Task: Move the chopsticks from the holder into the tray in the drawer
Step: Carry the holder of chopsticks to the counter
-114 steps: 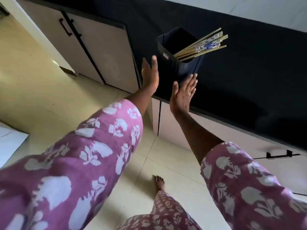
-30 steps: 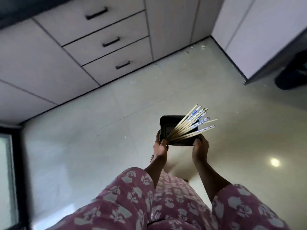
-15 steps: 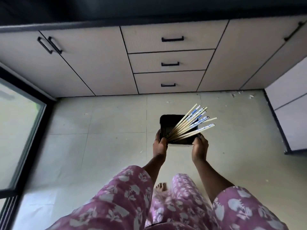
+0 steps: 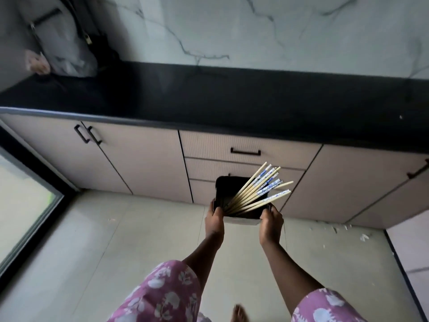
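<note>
Since half a second ago the view has lifted to take in the black counter, while the left hand and right hand stay clamped on the holder, chopsticks inside, facing three closed drawers; opening one likely comes next.

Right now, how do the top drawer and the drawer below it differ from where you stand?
The top drawer is fully in view, with its black handle showing; the drawer below it is partly hidden behind the holder and chopsticks, its handle out of sight. The top drawer sits right under the black counter. Both are shut, with beige ribbed fronts.
</note>
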A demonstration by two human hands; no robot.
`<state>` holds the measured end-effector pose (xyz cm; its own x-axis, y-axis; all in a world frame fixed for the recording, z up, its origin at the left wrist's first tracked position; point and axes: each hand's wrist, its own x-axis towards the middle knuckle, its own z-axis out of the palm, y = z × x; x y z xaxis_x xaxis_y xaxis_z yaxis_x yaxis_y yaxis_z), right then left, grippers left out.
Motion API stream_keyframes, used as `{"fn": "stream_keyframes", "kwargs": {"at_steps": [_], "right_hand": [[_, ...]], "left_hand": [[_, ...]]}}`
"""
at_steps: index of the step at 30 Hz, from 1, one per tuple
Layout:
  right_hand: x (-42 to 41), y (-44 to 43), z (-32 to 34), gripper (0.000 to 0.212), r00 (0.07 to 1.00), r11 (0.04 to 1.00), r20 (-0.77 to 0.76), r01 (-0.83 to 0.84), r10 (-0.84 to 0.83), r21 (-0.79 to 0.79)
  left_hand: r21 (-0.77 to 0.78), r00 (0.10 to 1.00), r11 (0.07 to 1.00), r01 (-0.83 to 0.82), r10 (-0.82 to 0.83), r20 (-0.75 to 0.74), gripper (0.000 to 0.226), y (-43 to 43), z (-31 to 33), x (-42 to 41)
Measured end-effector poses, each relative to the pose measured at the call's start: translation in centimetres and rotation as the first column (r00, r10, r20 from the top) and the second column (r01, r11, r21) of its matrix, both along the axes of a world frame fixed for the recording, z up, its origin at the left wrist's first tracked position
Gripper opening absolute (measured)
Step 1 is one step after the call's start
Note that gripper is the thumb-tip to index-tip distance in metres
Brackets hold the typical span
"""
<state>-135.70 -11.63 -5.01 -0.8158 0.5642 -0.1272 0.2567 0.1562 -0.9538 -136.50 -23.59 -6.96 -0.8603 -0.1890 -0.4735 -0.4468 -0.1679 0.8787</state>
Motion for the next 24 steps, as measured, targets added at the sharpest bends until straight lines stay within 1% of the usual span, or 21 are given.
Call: {"fn": "stream_keyframes", "kwargs": {"at_steps": [3, 5, 6, 8, 10, 13, 16, 19, 22, 24], "right_hand": [[-6.0, 1.1, 3.1, 0.015, 0.999, 1.000, -0.053, -0.007, 0.008, 0.021], [-9.7, 1.5, 5.1, 0.015, 0.995, 1.000, -0.096, -0.006, 0.008, 0.023], [-11.5, 1.6, 5.9, 0.015, 0.994, 1.000, -0.112, -0.008, 0.009, 0.008], [-15.4, 1.8, 7.1, 0.016, 0.993, 1.000, -0.116, -0.004, 0.004, -0.002], [-18.9, 2.1, 8.0, 0.019, 0.996, 1.000, -0.092, 0.003, -0.004, -0.013], [-24.7, 2.5, 8.9, 0.019, 0.997, 0.997, -0.074, 0.028, -0.034, -0.074], [-29.6, 2.5, 9.8, 0.018, 0.995, 0.991, -0.071, 0.059, -0.067, -0.117], [-33.8, 2.9, 10.3, 0.028, 0.993, 0.987, -0.047, 0.098, -0.104, -0.131], [-37.9, 3.3, 10.1, 0.029, 0.991, 0.983, -0.032, 0.127, -0.132, -0.131], [-40.0, 3.5, 9.9, 0.038, 0.990, 0.983, -0.012, 0.138, -0.140, -0.118]], "left_hand": [[-0.038, 1.000, 0.999, -0.018, 0.017, -0.026, 0.049, 1.0, 2.6, -5.9], [-0.054, 0.997, 0.998, -0.011, 0.007, -0.082, 0.033, 1.4, 4.9, -9.8], [-0.062, 0.994, 0.998, -0.006, 0.000, -0.109, 0.030, 1.5, 5.7, -11.8], [-0.079, 0.988, 0.997, 0.019, -0.031, -0.151, 0.030, 1.6, 7.2, -15.9], [-0.086, 0.984, 0.995, 0.053, -0.067, -0.166, 0.026, 1.6, 7.9, -19.7], [-0.109, 0.984, 0.989, 0.095, -0.110, -0.138, 0.034, 1.8, 8.7, -25.9], [-0.133, 0.985, 0.986, 0.099, -0.116, -0.125, 0.039, 2.0, 9.5, -31.0], [-0.149, 0.985, 0.980, 0.134, -0.148, -0.087, 0.043, 2.4, 9.8, -35.3], [-0.180, 0.984, 0.974, 0.139, -0.156, -0.082, 0.047, 2.8, 9.9, -39.4], [-0.208, 0.984, 0.968, 0.140, -0.159, -0.079, 0.049, 3.0, 10.0, -41.5]]}}
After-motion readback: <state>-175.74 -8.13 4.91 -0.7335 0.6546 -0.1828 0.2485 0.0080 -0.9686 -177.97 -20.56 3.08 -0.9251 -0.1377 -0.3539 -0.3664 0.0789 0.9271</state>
